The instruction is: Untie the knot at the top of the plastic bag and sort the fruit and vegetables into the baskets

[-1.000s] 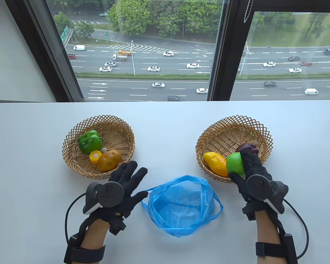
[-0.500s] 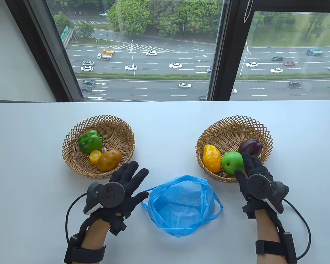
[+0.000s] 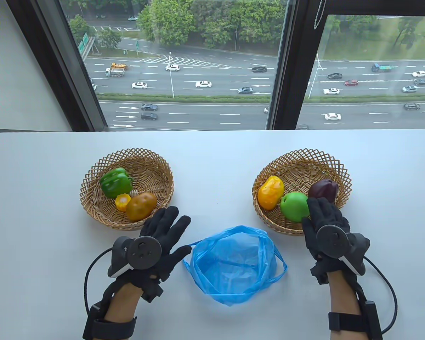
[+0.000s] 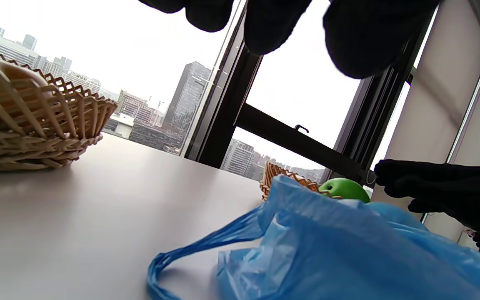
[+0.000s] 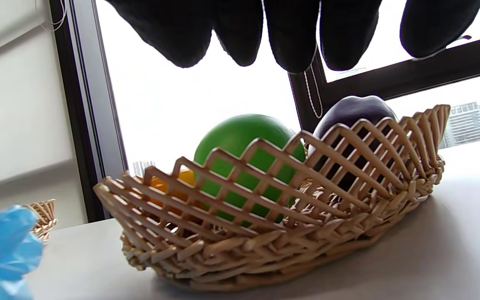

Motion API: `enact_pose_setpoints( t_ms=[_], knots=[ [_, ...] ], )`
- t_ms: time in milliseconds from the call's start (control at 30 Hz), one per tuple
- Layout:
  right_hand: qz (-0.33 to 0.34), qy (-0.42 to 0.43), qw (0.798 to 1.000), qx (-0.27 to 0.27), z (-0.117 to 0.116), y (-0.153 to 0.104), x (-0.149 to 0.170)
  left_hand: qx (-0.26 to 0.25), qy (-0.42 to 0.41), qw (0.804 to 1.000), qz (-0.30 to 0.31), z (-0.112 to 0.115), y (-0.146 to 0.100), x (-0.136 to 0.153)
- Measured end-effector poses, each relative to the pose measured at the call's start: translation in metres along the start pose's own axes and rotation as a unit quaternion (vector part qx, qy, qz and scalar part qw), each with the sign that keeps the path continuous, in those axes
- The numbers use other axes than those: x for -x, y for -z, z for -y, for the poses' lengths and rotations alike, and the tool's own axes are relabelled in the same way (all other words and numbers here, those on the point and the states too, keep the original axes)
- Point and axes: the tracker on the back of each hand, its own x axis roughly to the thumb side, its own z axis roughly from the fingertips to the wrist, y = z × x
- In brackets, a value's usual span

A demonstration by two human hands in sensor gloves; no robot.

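The blue plastic bag (image 3: 233, 264) lies open and empty-looking at the table's front middle; it also shows in the left wrist view, blue plastic bag (image 4: 327, 250). The right basket (image 3: 326, 159) holds a yellow mango (image 3: 270, 191), a green apple (image 3: 294, 206) and a dark purple fruit (image 3: 322, 188). My right hand (image 3: 322, 216) hovers at this basket's near rim, fingers straight, holding nothing. The left basket (image 3: 141, 159) holds a green pepper (image 3: 115, 182), a corn piece (image 3: 122, 202) and a potato (image 3: 141, 206). My left hand (image 3: 164, 230) lies spread beside the bag's handle.
The white table (image 3: 212, 148) ends at a window sill behind both baskets. Cables trail from both wrists toward the table's front edge. In the right wrist view the right basket (image 5: 273, 233) fills the frame, with the apple (image 5: 244, 137) behind its weave.
My right hand released the green apple into the right basket and drew back toward the rim. The mango tipped more upright and the apple settled. The left hand stayed put.
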Motion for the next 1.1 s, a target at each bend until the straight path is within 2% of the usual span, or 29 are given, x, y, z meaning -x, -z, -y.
enact_pose_setpoints(
  t_ms=[133,233,533,633,800,1100],
  knots=[
    [0.027,0.009,1.000,0.009,0.011,-0.002,-0.013,-0.017,0.004,1.000,0.007,-0.004,-0.001,-0.003],
    [0.052,0.007,0.998,-0.018,0.019,-0.004,-0.026,-0.027,0.009,1.000,0.007,-0.006,-0.002,-0.003],
    [0.084,-0.003,0.996,-0.043,0.031,-0.010,-0.059,-0.042,0.037,0.998,0.001,-0.005,-0.003,-0.004],
    [0.089,-0.011,0.992,-0.094,0.031,-0.013,-0.071,-0.062,0.067,0.996,-0.010,-0.006,-0.004,-0.005],
    [0.120,-0.028,0.984,-0.127,0.033,-0.018,-0.086,-0.090,0.084,0.992,-0.013,-0.008,-0.006,-0.008],
    [0.155,-0.015,0.974,-0.162,0.018,-0.019,-0.095,-0.058,0.070,0.996,-0.010,-0.002,-0.003,-0.006]
  ],
)
